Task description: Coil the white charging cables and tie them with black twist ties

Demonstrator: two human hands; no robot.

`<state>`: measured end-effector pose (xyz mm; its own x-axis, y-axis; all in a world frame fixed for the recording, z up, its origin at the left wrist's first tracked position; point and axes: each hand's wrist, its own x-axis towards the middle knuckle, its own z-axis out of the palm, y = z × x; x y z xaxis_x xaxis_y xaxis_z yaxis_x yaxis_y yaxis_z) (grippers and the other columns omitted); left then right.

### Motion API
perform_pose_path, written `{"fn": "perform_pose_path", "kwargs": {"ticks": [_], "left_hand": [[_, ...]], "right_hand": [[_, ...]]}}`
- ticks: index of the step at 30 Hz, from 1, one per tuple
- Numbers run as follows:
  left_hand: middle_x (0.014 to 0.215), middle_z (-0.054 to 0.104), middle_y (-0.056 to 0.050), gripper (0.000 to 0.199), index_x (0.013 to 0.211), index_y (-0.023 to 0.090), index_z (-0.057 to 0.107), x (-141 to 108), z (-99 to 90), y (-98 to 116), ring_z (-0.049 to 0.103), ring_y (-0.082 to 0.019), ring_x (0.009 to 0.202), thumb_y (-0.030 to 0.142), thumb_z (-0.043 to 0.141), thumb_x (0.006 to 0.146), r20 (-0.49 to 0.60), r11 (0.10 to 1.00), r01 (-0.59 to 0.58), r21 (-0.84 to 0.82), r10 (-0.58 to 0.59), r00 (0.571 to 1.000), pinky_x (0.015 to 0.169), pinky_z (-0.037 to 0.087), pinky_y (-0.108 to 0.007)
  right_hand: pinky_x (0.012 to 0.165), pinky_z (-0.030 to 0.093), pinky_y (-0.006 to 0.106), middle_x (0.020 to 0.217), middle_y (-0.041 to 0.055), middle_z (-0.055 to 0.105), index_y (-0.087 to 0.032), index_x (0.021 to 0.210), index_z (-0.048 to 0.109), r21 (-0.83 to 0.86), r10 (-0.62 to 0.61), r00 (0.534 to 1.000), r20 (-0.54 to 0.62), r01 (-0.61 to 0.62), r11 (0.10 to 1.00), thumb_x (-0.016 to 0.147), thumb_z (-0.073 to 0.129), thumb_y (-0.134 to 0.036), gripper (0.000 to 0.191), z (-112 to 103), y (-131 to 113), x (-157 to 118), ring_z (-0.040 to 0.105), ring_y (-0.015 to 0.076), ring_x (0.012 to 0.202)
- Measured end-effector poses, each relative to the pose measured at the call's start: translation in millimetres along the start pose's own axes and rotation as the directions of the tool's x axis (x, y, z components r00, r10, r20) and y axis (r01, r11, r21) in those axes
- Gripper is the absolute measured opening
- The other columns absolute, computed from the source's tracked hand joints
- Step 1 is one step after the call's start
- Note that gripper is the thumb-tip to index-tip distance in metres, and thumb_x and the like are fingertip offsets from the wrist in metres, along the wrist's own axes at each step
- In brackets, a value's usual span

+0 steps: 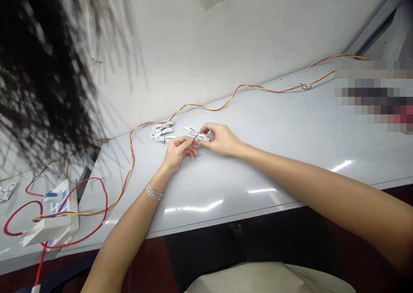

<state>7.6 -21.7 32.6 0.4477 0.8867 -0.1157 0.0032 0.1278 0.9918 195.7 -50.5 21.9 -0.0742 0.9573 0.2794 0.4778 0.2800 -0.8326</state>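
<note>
We find left hand (177,152) and right hand (220,139) meeting over white cable coil (193,133) on grey counter (274,172), fingers (189,143) of both pinched together on coil and its black twist tie (195,137). Two tied coils (162,132) lie just beside. Red-yellow twin wire (206,108) runs near. Risk: slack grip lets tie slip, coil springs open; stray wire may snag coils.

1. L hand (177,152) & R hand (220,140) both pinching white cable coil (190,131) at its thin black tie (195,137).
2. 2 more tied white coils (161,129) just L of that coil, on tabletop (258,177).
3. Red/yellow twisted wire (206,107) runs just behind coil; white box (51,217) well L of it, wires attached.
</note>
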Motion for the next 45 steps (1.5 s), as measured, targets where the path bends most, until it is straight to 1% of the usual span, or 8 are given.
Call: {"fn": "perform_pose_path", "kwargs": {"ticks": [6,10,13,17,24,32,42,45], "left_hand": [[0.059,0.066,-0.003,0.036,0.078,0.014,0.065,1.4,-3.5,-4.1,0.062,-0.015,0.049,0.046,0.08,0.071,0.006,0.993,-0.079,0.083,0.079,0.997,0.044,0.051,-0.026],[0.063,0.066,-0.003,0.03,0.084,0.015,0.064,0.9,-7.1,-9.4,0.061,-0.013,0.049,0.044,0.071,0.082,-0.008,0.883,-0.302,0.36,0.326,0.945,0.048,0.051,-0.026],[0.08,0.068,-0.005,0.014,0.087,0.016,0.065,-0.5,-13.6,-6.7,0.065,-0.012,0.064,0.029,0.064,0.088,0.143,0.505,-0.536,0.676,0.624,0.769,0.059,0.054,-0.024],[0.083,0.067,-0.004,0.008,0.095,0.017,0.064,-2.3,-21.1,3.5,0.064,-0.011,0.068,0.016,0.058,0.09,0.414,0.027,-0.616,0.787,0.717,0.56,0.061,0.051,-0.022],[0.088,0.071,-0.003,0.017,0.099,0.019,0.065,-1.0,-25.1,8.2,0.068,-0.011,0.072,0.009,0.065,0.085,0.527,-0.241,-0.631,0.737,0.79,0.314,0.062,0.053,-0.02],[0.102,0.069,-0.004,0.039,0.116,0.025,0.067,2.1,-33.9,6.1,0.068,-0.012,0.088,0.0,0.052,0.09,0.531,-0.179,-0.689,0.703,0.776,0.34,0.075,0.059,-0.023],[0.097,0.071,-0.005,0.03,0.103,0.025,0.072,3.6,-34.5,3.3,0.067,-0.012,0.084,0.005,0.053,0.089,0.529,-0.18,-0.676,0.715,0.771,0.355,0.072,0.058,-0.024],[0.093,0.072,-0.005,0.025,0.096,0.023,0.072,2.1,-32.3,2.3,0.067,-0.013,0.079,0.008,0.054,0.089,0.516,-0.167,-0.641,0.749,0.754,0.406,0.07,0.058,-0.025]], "right_hand": [[0.062,0.038,0.025,0.08,0.001,0.064,-0.014,0.094,0.068,0.071,0.082,0.996,0.039,-0.084,0.994,0.072,0.076,-0.038,0.033,-0.3,-2.7,0.3,0.052,0.0111,0.065],[0.052,0.037,0.023,0.077,0.0013,0.063,-0.014,0.095,0.068,0.186,0.151,0.978,0.144,-0.177,0.967,0.072,0.078,-0.04,0.036,0.0,-5.7,0.0,0.051,0.0092,0.058],[0.041,0.033,0.023,0.064,-0.0008,0.059,-0.016,0.088,0.067,0.316,0.218,0.93,0.296,-0.311,0.896,0.075,0.077,-0.046,0.035,-1.1,-10.9,-1.3,0.047,0.0085,0.047],[0.036,0.033,0.021,0.057,-0.0024,0.054,-0.016,0.078,0.063,0.474,0.254,0.87,0.422,-0.45,0.756,0.072,0.081,-0.051,0.04,-4.4,-19.1,-3.4,0.045,0.0072,0.043],[0.034,0.033,0.019,0.057,-0.0042,0.05,-0.015,0.073,0.062,0.576,0.248,0.813,0.527,-0.556,0.599,0.067,0.085,-0.049,0.042,-7.2,-25.1,-4.2,0.044,0.0058,0.043],[0.036,0.036,0.02,0.061,-0.0025,0.051,-0.01,0.087,0.071,0.615,0.261,0.8,0.54,-0.587,0.527,0.072,0.082,-0.042,0.036,-11.2,-23.8,-1.3,0.044,0.006,0.045],[0.038,0.044,0.022,0.056,-0.0034,0.054,-0.015,0.089,0.066,0.515,0.227,0.917,0.328,-0.375,0.771,0.075,0.08,-0.046,0.036,3.7,-16.6,-6.5,0.049,0.0089,0.044],[0.037,0.046,0.023,0.059,-0.0039,0.055,-0.017,0.093,0.062,0.516,0.216,0.946,0.242,-0.315,0.797,0.069,0.083,-0.049,0.045,8.8,-14.8,-6.7,0.05,0.0099,0.046]]}}
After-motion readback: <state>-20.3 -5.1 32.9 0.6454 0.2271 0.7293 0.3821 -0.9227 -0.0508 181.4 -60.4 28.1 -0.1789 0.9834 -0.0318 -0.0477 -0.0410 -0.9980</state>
